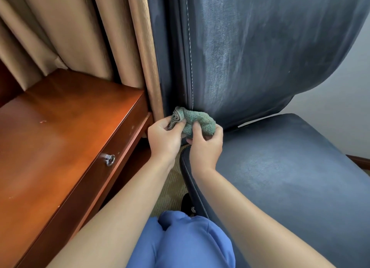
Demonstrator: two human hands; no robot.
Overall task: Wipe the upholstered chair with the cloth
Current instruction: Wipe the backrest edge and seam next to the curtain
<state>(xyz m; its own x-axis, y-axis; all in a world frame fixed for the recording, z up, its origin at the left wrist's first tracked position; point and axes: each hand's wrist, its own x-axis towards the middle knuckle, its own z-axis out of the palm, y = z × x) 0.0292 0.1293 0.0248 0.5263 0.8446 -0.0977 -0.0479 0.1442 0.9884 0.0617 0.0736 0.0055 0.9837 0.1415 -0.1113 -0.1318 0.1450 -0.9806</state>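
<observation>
The upholstered chair (280, 177) stands beside a wooden desk (50, 147) — at its backrest's base, the left hand (163, 138) and right hand (206, 146) both grip the bunched green cloth (197, 120).

My only view comes from the head camera, looking forward and steeply down, close over my forearms, with the chair (280, 167) right and the desk (60, 147) left.

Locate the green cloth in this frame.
In the head view the green cloth is bunched at centre, gripped by the left hand and right hand, against the base of the blue chair's backrest, just above the seat.
</observation>
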